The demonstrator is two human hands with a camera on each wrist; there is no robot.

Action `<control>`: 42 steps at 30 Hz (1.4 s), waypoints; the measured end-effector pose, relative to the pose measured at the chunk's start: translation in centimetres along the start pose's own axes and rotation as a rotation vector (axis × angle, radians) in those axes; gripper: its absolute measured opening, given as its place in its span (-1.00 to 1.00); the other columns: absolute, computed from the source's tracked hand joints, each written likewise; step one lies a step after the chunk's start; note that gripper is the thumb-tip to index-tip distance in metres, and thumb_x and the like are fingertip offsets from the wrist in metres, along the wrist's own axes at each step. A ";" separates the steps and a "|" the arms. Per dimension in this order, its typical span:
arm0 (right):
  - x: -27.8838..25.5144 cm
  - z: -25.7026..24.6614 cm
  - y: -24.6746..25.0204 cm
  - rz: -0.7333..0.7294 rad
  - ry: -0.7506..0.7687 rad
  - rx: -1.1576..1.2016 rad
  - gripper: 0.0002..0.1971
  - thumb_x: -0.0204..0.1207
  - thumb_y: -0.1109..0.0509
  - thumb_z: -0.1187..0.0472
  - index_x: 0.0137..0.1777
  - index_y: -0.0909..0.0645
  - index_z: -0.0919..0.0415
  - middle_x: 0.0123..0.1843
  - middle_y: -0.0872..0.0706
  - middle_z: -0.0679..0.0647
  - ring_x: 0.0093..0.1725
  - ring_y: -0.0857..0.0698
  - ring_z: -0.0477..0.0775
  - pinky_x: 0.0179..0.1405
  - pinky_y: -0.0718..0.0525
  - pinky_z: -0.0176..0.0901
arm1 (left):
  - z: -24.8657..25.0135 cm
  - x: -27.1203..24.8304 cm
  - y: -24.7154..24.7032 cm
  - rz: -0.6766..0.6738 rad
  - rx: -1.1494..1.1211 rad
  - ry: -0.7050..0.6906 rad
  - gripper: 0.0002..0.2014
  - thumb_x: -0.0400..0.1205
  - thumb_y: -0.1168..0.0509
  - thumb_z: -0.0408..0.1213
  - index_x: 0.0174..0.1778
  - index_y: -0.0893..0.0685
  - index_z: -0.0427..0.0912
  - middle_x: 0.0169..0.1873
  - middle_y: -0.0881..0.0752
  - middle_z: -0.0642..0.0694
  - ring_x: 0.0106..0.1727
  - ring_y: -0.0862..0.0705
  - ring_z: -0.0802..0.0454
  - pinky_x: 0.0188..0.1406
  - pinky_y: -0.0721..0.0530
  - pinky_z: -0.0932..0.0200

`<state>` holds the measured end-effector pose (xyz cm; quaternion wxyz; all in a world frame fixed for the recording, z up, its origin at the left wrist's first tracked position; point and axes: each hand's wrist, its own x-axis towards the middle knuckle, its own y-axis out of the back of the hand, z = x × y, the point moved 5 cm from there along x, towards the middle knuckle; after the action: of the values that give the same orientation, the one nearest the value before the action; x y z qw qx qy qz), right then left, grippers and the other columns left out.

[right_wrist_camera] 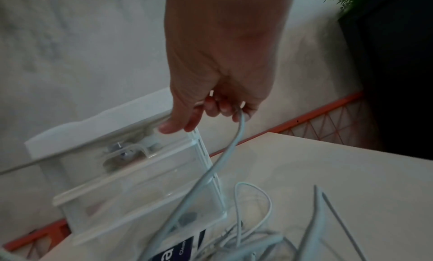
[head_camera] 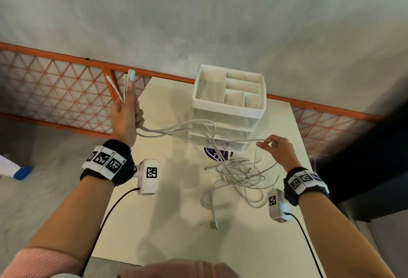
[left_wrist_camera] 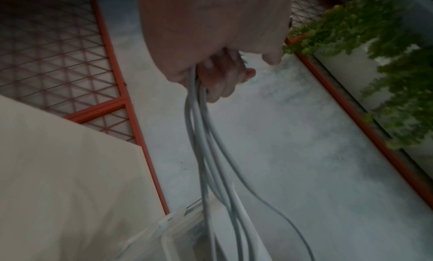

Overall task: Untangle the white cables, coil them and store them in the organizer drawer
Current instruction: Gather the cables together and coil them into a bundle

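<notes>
**Status: untangling under way; coiling and storage not started**

Left hand (head_camera: 125, 120): raised at the left edge of the worktop (head_camera: 167, 211). Its fingers are curled round a bundle of several white cables (left_wrist_camera: 203, 135). The plug ends (head_camera: 130, 74) of this bundle stand up above the fingertips, and the strands run from the palm rightward, in front of the organizer (head_camera: 229, 101).

Right hand (head_camera: 279, 149): held above the worktop just right of the organizer's lower drawers. It pinches a single cable (right_wrist_camera: 230, 146) between thumb and fingers. This cable runs down into the heap on the worktop.

Cable heap (head_camera: 240, 178): a loose knot of white strands lies on the worktop in front of the organizer, partly over a dark blue sticker (head_camera: 217, 154). One strand trails toward the near edge and ends in a plug (head_camera: 213, 224). The strands held by the left hand also lead into this heap, so the cables are judged to be still tangled.

Organizer: it stands at the far side of the worktop. Its open top tray shows empty compartments. The clear drawers below appear shut in the head view. The wrist views are too blurred to confirm this.

Progress assessment:
1. Untangling: in progress. Several ends are gathered in the left hand. One strand is being singled out by the right hand.
2. Coiling: not begun. No cable shows a coil.
3. Storage: not begun. No cable can be seen in a drawer.
</notes>
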<state>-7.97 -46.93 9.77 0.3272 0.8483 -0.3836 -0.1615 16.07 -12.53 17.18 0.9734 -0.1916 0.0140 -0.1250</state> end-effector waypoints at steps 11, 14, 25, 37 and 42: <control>-1.9 -6.3 -6.3 -0.527 0.161 -0.316 0.27 0.12 -0.67 -0.15 0.68 0.15 -0.10 0.71 0.04 -0.01 0.68 0.01 0.15 0.62 -0.09 0.31 | 0.4 -2.3 -6.3 -0.317 0.114 -0.112 -0.59 0.75 -0.10 -0.04 -0.44 -0.29 -0.03 -0.66 -0.18 0.10 -0.71 -0.09 0.19 -0.72 -0.11 0.39; -3.0 -10.1 -9.1 -0.663 0.265 -0.051 0.29 0.05 -0.73 -0.08 0.65 0.12 -0.23 0.69 -0.11 -0.12 0.66 -0.09 -0.08 0.63 -0.17 0.01 | 1.0 -3.4 -8.4 -0.390 0.095 -0.086 -0.54 0.75 -0.06 -0.03 -0.48 -0.22 -0.04 -0.65 -0.13 0.05 -0.71 -0.08 0.18 -0.72 -0.10 0.41; -4.5 -10.7 -11.1 -0.940 0.205 0.136 -0.84 0.54 -0.40 0.31 0.08 -0.73 0.28 -0.15 -0.79 -0.03 -0.17 -0.68 -0.22 -0.05 -0.58 -0.45 | 2.2 -2.8 -6.7 -0.293 -0.063 -0.029 -0.56 0.75 -0.01 0.03 -0.45 -0.25 -0.03 -0.66 -0.18 0.10 -0.70 -0.08 0.21 -0.76 -0.12 0.37; -2.6 -6.7 -8.0 -0.787 0.156 -0.275 -0.72 0.49 -0.43 -0.09 -0.07 -0.73 0.13 -0.05 -0.76 0.01 0.01 -0.66 0.03 0.19 -0.50 -0.09 | 1.3 -0.4 -1.8 -0.018 -0.016 -0.211 -0.56 0.75 -0.05 0.00 -0.46 -0.29 -0.03 -0.67 -0.23 0.13 -0.69 -0.13 0.20 -0.74 -0.18 0.35; -2.1 -6.8 -7.1 -0.648 0.216 -0.363 -0.91 0.50 -0.47 0.04 -0.15 -0.60 -0.06 -0.08 -0.64 0.00 0.01 -0.57 0.08 -0.06 -0.50 -0.26 | 0.3 -0.7 -1.8 0.009 0.115 -0.245 -0.61 0.72 -0.15 -0.03 -0.42 -0.31 -0.04 -0.70 -0.25 0.18 -0.73 -0.17 0.25 -0.77 -0.18 0.35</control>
<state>-1.91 -38.97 10.00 0.4427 0.8659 -0.0242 -0.2315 15.04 -13.82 18.14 0.9777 -0.1493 -0.1111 -0.0969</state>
